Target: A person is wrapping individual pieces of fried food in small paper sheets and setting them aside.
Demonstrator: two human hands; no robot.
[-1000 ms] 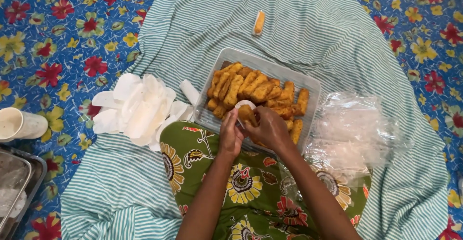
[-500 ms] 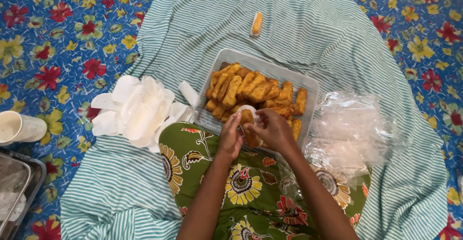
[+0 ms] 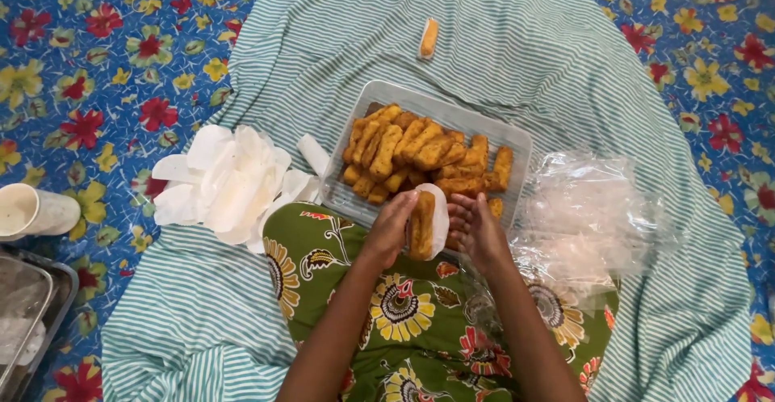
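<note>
My left hand holds a fried stick lying upright on a round white wrapper. Just to the right of it, my right hand touches the wrapper's edge with its fingers spread. Both hands hover over my lap in a green flowered cloth, at the near edge of a clear tray filled with several golden fried sticks.
A pile of white wrappers lies left of the tray, crumpled clear plastic bags to its right. One wrapped stick rests farther out on the striped cloth. A cup and a metal tray are at the left edge.
The hands drew slightly apart. The stick that was bunched between them now lies upright on the flattened wrapper, and the right hand's fingers have spread.
</note>
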